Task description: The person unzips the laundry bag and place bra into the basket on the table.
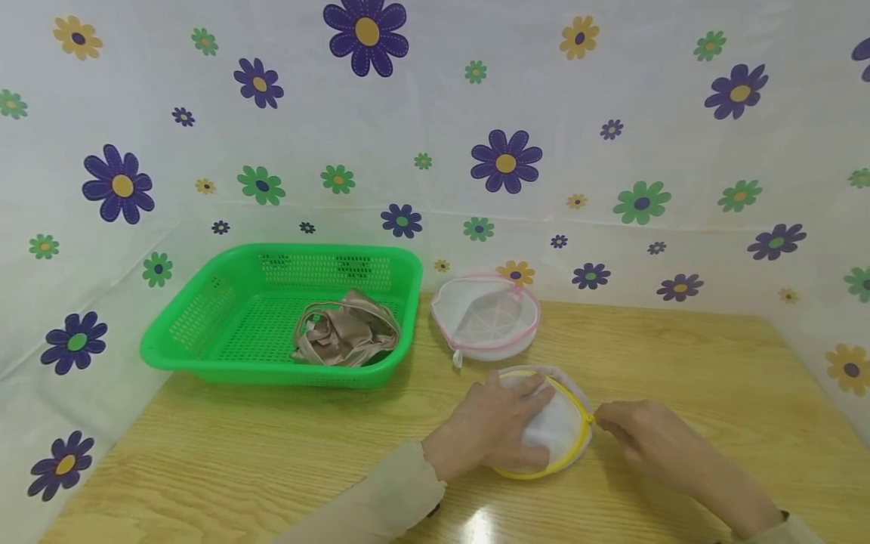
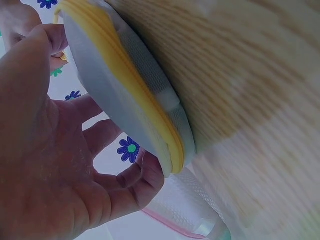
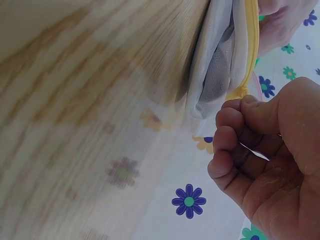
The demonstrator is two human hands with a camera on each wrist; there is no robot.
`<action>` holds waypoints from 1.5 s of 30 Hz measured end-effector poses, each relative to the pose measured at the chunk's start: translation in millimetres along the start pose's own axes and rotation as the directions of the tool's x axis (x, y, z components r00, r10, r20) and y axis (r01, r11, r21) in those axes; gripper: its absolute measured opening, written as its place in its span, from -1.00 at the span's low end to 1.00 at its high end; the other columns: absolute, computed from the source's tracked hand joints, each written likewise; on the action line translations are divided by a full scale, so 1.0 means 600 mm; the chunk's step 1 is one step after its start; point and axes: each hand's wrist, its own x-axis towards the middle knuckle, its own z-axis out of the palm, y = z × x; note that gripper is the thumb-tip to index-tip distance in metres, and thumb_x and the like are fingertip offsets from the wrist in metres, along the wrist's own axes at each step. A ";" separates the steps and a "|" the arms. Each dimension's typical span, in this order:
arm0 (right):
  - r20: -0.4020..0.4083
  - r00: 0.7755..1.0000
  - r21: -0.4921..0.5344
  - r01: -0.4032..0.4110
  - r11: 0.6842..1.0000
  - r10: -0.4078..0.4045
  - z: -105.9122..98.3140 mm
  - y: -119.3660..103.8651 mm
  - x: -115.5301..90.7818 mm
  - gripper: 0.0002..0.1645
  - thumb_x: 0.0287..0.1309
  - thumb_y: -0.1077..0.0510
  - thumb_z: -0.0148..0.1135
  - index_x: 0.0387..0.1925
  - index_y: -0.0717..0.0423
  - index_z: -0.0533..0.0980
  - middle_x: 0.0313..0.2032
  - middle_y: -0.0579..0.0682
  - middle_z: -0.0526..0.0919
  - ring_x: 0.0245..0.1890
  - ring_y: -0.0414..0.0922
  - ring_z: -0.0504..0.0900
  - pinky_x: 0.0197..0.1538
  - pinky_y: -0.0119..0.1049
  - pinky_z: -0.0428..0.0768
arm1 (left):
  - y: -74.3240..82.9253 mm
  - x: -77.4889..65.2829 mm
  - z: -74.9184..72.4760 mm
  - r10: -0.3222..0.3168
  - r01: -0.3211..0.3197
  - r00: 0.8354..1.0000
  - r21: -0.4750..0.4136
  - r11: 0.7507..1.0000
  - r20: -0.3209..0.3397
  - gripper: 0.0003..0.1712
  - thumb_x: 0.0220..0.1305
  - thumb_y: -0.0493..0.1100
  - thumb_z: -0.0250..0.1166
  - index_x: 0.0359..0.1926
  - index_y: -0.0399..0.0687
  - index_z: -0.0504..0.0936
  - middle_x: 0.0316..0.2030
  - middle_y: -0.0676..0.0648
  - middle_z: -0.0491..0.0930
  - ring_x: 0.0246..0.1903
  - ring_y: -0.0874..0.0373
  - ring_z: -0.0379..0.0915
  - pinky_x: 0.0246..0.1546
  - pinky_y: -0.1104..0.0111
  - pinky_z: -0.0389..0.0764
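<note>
A round white mesh laundry bag with a yellow zipper lies on the wooden table. My left hand rests on top of it with the fingers spread over the white fabric. At the bag's right side, my right hand pinches the yellow zipper pull between thumb and index finger, as the right wrist view shows; the pull itself is mostly covered by the fingertips. Behind this bag is a second white mesh laundry bag with pink trim, its zipper partly open and its mesh inside showing.
A green plastic basket stands at the back left, holding a shiny brownish satin garment with straps. A white curtain printed with flowers hangs behind the table and along its sides.
</note>
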 end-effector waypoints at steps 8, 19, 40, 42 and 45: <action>-0.011 1.000 0.002 0.020 1.000 -0.020 0.001 -0.003 -0.001 -0.56 -0.07 0.53 0.35 -0.51 -0.09 0.47 -0.59 -0.39 0.36 -0.53 -0.53 0.19 -0.52 -0.61 0.27 | -0.002 0.001 0.003 0.002 -0.001 1.000 0.003 1.000 -0.016 -0.08 0.25 0.48 0.09 0.56 0.32 0.23 0.57 0.20 0.19 0.23 -0.13 0.49 -0.27 0.27 0.66; 0.046 0.999 0.049 -0.021 0.999 0.019 -0.004 -0.010 -0.002 -0.59 0.00 0.54 0.30 -0.50 -0.07 0.49 -0.57 -0.36 0.40 -0.52 -0.53 0.21 -0.51 -0.58 0.32 | -0.002 0.002 0.004 0.000 -0.001 1.000 -0.035 0.999 -0.023 -0.08 0.23 0.45 0.14 0.55 0.30 0.26 0.57 0.19 0.20 0.19 -0.18 0.50 -0.26 0.24 0.67; 0.080 0.987 -0.019 -0.135 0.991 0.136 -0.004 0.017 0.011 -0.57 0.15 0.46 0.27 -0.56 -0.10 0.37 -0.61 -0.39 0.17 -0.57 -0.48 0.15 -0.49 -0.53 0.24 | 0.005 0.005 0.005 0.015 -0.022 0.980 -0.034 0.999 -0.197 -0.13 0.25 0.66 -0.01 0.27 0.20 0.52 0.34 0.06 0.46 0.11 0.05 0.54 -0.04 0.25 0.66; 0.053 0.992 -0.020 -0.116 0.993 0.117 -0.004 0.020 0.013 -0.58 0.15 0.45 0.29 -0.54 -0.10 0.40 -0.61 -0.40 0.20 -0.56 -0.49 0.16 -0.49 -0.54 0.25 | 0.004 0.005 0.004 0.024 -0.030 0.979 -0.027 0.999 -0.202 -0.07 0.23 0.70 -0.07 0.33 0.22 0.48 0.34 0.04 0.45 0.18 0.05 0.47 0.10 0.23 0.60; 0.018 0.995 -0.028 -0.094 0.995 0.095 -0.003 0.025 0.015 -0.60 0.11 0.46 0.32 -0.53 -0.09 0.45 -0.61 -0.39 0.29 -0.57 -0.50 0.18 -0.51 -0.55 0.28 | -0.001 0.004 0.003 0.079 -0.089 0.974 -0.038 0.995 -0.210 0.04 0.22 0.71 -0.09 0.44 0.14 0.39 0.42 -0.03 0.39 0.38 0.02 0.33 0.40 0.19 0.42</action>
